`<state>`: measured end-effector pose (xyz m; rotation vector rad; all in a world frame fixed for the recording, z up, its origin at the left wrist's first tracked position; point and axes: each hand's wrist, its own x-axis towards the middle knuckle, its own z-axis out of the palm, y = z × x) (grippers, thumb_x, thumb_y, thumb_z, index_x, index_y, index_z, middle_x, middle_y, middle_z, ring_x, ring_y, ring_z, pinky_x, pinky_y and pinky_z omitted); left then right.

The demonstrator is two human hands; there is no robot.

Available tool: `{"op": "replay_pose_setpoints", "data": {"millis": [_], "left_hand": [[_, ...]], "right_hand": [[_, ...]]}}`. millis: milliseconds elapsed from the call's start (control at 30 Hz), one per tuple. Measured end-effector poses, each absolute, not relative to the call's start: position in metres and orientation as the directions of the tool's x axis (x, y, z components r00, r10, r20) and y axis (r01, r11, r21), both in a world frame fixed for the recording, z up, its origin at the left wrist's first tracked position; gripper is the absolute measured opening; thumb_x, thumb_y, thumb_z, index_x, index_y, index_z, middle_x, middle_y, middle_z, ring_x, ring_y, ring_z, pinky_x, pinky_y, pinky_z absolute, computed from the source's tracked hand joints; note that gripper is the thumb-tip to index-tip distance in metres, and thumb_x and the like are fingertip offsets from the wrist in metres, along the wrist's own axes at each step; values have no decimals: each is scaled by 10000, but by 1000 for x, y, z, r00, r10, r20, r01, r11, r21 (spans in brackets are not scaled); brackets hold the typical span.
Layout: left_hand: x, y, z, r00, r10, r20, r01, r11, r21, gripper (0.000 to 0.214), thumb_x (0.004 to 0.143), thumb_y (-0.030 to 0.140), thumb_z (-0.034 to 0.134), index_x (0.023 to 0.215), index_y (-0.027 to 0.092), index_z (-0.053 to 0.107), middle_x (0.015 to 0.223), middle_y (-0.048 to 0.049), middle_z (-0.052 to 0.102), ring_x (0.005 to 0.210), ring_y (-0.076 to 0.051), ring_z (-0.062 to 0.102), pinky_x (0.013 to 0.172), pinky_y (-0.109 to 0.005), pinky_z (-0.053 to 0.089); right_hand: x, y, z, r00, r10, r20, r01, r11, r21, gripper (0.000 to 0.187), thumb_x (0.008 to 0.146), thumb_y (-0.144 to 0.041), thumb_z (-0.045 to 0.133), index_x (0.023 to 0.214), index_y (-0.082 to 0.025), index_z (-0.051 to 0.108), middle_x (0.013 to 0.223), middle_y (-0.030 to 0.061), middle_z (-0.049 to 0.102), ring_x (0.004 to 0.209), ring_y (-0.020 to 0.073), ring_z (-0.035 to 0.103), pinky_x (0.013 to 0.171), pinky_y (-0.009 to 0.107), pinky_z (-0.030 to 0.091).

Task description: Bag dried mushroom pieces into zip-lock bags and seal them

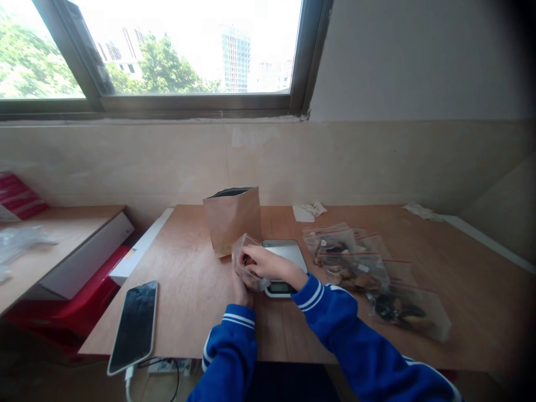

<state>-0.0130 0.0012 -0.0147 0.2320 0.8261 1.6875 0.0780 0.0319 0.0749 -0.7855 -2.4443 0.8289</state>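
Note:
My left hand [240, 289] is wrapped round the lower side of a clear plastic bag [253, 282], holding it tilted above the table. Brownish pieces show inside the bag. The fingers of my right hand [263, 261] are bent and reach into the bag's mouth, closed around something among the brown pieces that I cannot make out. Under my right wrist sits a white kitchen scale [288, 249], partly covered by my hand and the bag. Just behind the bag, a brown paper pouch [233, 220] stands upright with its top open.
Several zip bags [355, 269] of dried brown and dark pieces lie overlapping on the right. A phone [134, 321] with a plugged-in cable rests at the table's left front edge. Crumpled white tissue [315, 209] lies by the wall. Left stands a red stool [79, 298].

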Motion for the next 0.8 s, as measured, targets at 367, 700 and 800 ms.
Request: {"op": "replay_pose_setpoints", "data": {"millis": [367, 700, 800], "left_hand": [[-18, 7, -23, -187, 947, -261, -876, -40, 481, 398, 883, 455, 407, 1056, 187, 646, 1026, -82, 672, 1039, -245, 607, 826, -351, 518], [-20, 4, -27, -152, 950, -273, -879, -4, 477, 450, 862, 482, 453, 1136, 162, 611, 1075, -118, 680, 1053, -244, 623, 848, -357, 528], [-20, 5, -28, -155, 947, -281, -878, -2, 479, 448, 876, 478, 432, 1136, 158, 609, 1066, -118, 685, 1053, -247, 623, 854, -365, 528]], "right_hand": [[87, 40, 94, -580, 720, 381, 287, 619, -731, 132, 759, -124, 566, 882, -174, 564, 901, 22, 595, 837, 153, 566, 764, 286, 447], [88, 84, 158, -177, 789, 589, -76, 585, -807, 289, 785, -391, 626, 971, -201, 512, 938, 24, 599, 851, 142, 610, 784, 285, 517], [73, 117, 189, -161, 752, 639, -159, 619, -769, 324, 761, -409, 644, 959, -201, 494, 912, 16, 590, 808, 134, 611, 753, 284, 528]]}}
